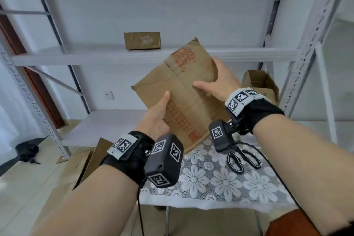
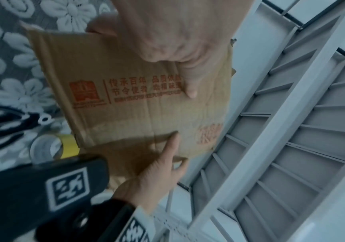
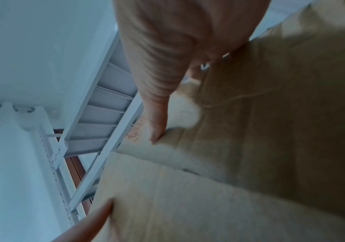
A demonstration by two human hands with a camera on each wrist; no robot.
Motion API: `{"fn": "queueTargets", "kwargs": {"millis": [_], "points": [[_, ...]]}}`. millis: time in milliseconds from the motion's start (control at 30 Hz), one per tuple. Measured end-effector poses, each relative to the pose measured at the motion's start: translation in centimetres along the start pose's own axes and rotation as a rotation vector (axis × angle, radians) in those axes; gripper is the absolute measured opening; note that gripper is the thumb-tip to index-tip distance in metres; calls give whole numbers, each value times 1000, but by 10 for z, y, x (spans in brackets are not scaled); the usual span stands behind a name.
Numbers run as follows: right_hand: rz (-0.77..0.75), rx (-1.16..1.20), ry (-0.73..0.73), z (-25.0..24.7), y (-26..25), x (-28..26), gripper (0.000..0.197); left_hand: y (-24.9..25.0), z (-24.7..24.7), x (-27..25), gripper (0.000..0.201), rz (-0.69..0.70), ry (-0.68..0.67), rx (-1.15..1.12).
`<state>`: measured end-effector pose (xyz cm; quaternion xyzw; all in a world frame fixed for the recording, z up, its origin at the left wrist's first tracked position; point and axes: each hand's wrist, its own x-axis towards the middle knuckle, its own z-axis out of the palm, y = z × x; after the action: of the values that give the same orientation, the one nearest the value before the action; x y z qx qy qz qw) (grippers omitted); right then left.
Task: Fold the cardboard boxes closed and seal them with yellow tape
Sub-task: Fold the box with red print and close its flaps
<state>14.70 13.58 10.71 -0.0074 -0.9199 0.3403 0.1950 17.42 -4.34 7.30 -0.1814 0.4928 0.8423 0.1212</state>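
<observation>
A flattened brown cardboard box [image 1: 183,90] with red print is held up, tilted, over the table. My left hand [image 1: 161,109] grips its lower left edge, thumb on the printed face and fingers hidden behind. My right hand [image 1: 220,82] grips its right edge, thumb across the front and fingers wrapped behind. In the left wrist view the box [image 2: 136,111] fills the middle, the left hand [image 2: 167,49] pinches it, and a yellow tape roll [image 2: 64,145] lies on the table below. The right wrist view shows the right hand [image 3: 163,73] on the cardboard [image 3: 271,131].
Black scissors [image 1: 243,159] lie on the table's lace flower cloth [image 1: 210,182]. An open cardboard box [image 1: 258,84] stands at the right, behind my right wrist. A small closed box [image 1: 142,40] sits on the grey metal shelf [image 1: 95,55]. Flat cardboard [image 1: 86,161] lies on the floor at left.
</observation>
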Motion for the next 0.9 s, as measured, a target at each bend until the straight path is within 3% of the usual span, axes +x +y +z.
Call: {"fn": "queueTargets", "kwargs": {"millis": [167,400,600,667,767,833,900], "points": [[-17,-186,-101,-22,-21,-1,113,9,5,-30,25,-95,-17,11],[23,-131,-205,-21,-33,-14,91,12,-1,-47,22,15,44,99],[46,-306,-214,-5,-19,-25,112,3,-13,-34,17,108,130,268],[50,-328,-222,-5,-16,-23,112,2,-15,-23,37,170,191,404],[42,-360,-229,1,-9,-19,113,5,-17,-6,111,312,407,791],[46,-358,-227,3,-6,-18,114,13,-14,-2,131,474,469,1046],[51,-348,-230,1,-1,-16,114,29,-7,-2,140,657,440,1204]]}}
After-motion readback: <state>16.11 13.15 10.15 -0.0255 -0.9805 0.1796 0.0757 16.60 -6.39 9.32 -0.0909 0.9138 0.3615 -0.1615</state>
